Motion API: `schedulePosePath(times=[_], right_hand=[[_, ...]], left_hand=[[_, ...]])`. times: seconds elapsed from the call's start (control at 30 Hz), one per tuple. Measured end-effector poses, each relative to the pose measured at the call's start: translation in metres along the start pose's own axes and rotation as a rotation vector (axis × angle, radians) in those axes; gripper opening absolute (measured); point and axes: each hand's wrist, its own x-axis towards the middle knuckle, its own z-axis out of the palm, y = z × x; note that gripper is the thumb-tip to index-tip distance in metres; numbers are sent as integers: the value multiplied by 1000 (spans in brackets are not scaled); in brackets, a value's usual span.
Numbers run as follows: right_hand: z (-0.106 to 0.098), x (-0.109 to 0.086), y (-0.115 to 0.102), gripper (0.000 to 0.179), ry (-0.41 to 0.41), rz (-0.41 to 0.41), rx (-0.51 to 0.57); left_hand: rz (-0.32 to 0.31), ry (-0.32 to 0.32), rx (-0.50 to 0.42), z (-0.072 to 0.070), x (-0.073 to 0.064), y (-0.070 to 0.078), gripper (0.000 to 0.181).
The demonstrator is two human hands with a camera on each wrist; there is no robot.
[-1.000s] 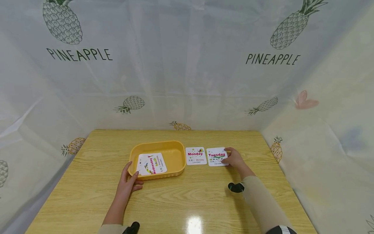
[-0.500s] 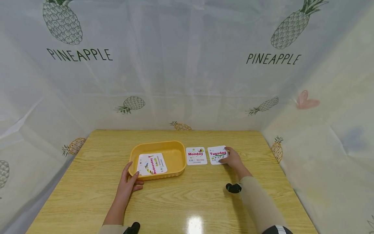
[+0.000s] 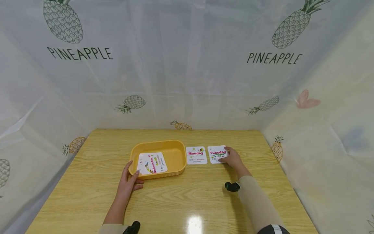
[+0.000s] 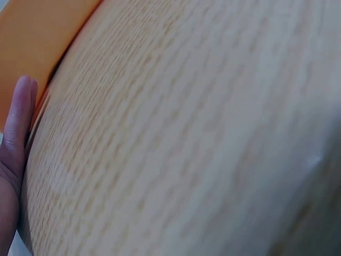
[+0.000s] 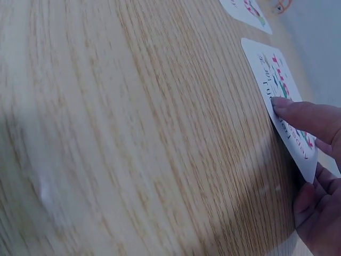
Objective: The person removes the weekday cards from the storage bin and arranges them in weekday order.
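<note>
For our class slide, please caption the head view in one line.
Right hand pinches the Tuesday card beside the Monday card; left hand touches the yellow tray.

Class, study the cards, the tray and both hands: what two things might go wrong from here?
1. The right hand, holding the Tuesday card, might leave it out of line with the Monday card.
2. The left hand, touching the yellow tray, might nudge that tray against the Monday card close beside it.
</note>
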Motion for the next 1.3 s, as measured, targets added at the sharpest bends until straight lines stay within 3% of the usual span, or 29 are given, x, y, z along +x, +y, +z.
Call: schedulePosePath(times=[0.37, 0.87, 1.3], right_hand=[[0, -2, -5, 74, 22, -5, -54], [-9, 4, 1, 74, -44, -33, -111], [-10, 3, 2, 72, -40, -56, -120]], left_hand=[[5, 1, 13, 0, 0, 1, 66], [4, -7, 2, 2, -1, 1, 68], [1, -3, -3, 2, -2, 0, 67]])
